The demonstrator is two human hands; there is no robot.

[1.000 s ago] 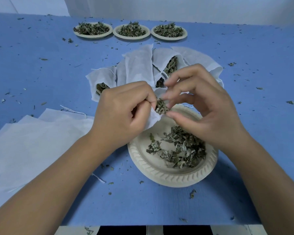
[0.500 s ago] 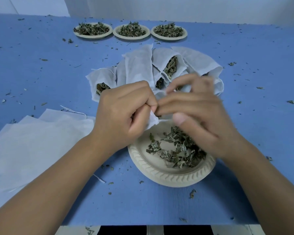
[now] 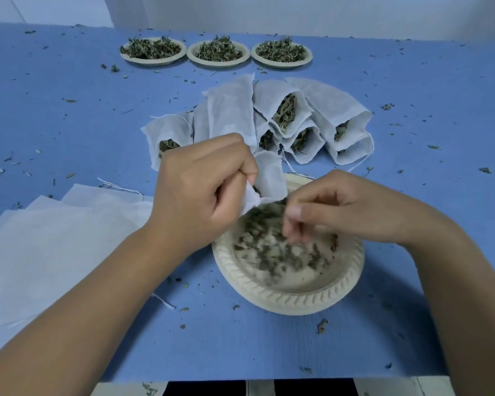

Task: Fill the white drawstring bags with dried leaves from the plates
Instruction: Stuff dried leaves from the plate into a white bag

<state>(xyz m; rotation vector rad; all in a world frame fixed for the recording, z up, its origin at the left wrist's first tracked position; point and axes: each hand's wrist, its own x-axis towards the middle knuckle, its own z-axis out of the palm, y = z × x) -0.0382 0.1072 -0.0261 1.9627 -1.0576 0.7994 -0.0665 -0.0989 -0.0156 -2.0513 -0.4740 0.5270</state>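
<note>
One view, the head camera, looking down on a blue table (image 3: 412,115). Left hand (image 3: 203,190) is curled round a small white drawstring bag (image 3: 269,178), pinching the fabric at the opening end. The bag stands tilted up out of the fist over the far-left rim of the near plate (image 3: 292,298), and a few dark leaf bits show at the opening beside the thumb. Right hand (image 3: 352,210) is over the same plate, palm down, with its fingers (image 3: 295,227) bunched and dipped into the dried leaves (image 3: 269,252). The fingertips are motion-blurred, so I cannot tell whether they pinch any leaf. They sit just beside the bag's opening; contact is unclear. The near plate is cream with a ribbed rim and holds a thin scattered layer of leaves, with a bare patch on the near side. Beyond the hands is a fan of filled bags (image 3: 323,110), lying overlapped with mouths toward the person, leaves showing in several and strings loose. At the far edge, in a row and just beside one another: far-left plate (image 3: 152,62), far-middle plate (image 3: 218,64), far-right plate (image 3: 281,65), each heaped with leaves. Left of the near plate is a stack of flat empty bags (image 3: 55,238); the left forearm crosses in front of its right edge. Leaf crumbs (image 3: 322,325) are scattered all over the table.
</note>
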